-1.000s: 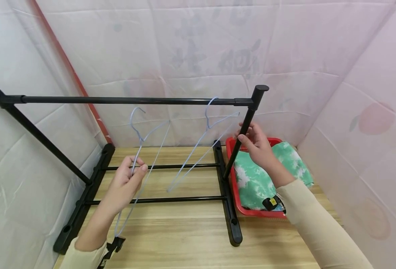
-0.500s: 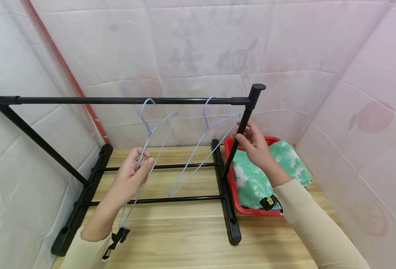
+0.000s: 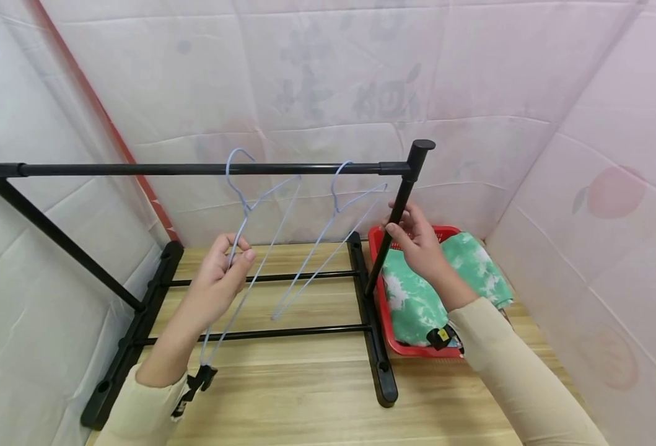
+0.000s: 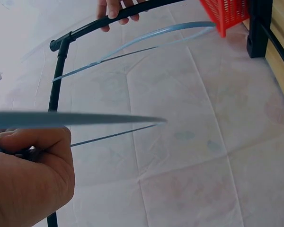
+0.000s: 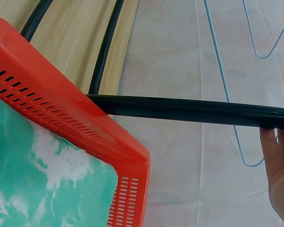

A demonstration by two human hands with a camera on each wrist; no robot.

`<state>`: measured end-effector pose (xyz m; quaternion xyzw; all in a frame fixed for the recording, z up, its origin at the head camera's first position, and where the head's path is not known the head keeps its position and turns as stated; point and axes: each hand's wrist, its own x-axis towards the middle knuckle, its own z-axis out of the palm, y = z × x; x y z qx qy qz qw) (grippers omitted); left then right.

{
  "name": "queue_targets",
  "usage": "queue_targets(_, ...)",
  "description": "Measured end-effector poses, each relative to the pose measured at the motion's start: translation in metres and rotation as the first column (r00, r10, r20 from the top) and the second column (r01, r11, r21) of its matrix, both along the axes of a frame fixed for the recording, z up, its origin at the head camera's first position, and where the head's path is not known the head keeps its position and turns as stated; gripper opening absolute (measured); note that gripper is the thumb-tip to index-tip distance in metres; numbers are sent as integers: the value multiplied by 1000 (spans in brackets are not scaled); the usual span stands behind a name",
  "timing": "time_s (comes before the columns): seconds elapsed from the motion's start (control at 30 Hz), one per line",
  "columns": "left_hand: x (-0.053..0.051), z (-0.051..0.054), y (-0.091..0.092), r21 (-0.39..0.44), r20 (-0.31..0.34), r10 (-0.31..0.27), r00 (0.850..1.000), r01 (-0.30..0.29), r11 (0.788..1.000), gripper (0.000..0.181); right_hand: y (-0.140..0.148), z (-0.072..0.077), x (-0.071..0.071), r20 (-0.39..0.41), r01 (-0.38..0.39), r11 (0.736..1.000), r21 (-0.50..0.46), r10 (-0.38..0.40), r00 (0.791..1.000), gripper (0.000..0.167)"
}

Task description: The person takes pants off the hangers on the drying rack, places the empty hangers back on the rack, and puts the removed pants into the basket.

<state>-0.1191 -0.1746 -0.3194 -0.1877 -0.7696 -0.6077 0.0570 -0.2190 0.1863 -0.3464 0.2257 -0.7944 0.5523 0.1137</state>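
Note:
My left hand (image 3: 216, 282) pinches the side wire of a light blue wire hanger (image 3: 246, 210), which is held tilted at the rack's top rail (image 3: 166, 169). Its hook rises slightly above the rail; whether it bears on the rail I cannot tell. In the left wrist view, the hanger's wire (image 4: 75, 119) crosses close to the camera. A second blue hanger (image 3: 336, 210) hangs by its hook farther right on the same rail. My right hand (image 3: 425, 248) holds the black right post (image 3: 402, 198) between thumb and fingers; the right wrist view shows fingers (image 5: 273, 158) against it.
Right of the rack, a red basket (image 5: 128, 146) holds green-and-white cloth (image 3: 417, 297). The rack's black feet (image 3: 386, 378) and two low crossbars (image 3: 305, 332) stand on a wooden tabletop (image 3: 283, 390). White sheeting (image 3: 328, 74) encloses the back and sides.
My left hand has moved right and up with the hanger, whose hook has risen from below the rail to just above it. My right hand stays on the post.

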Motion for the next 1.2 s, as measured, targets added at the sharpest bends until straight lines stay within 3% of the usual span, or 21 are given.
queue_targets(0.43,-13,-1,0,-11,12,-17,1000,17,1000,19,-4,0,3,-31,-2,1000,4,3,1000,43)
queue_targets(1.2,-9,-13,-2,-5,59,-17,998,17,1000,17,-8,0,5,-81,25,999,34,-22,997,46)
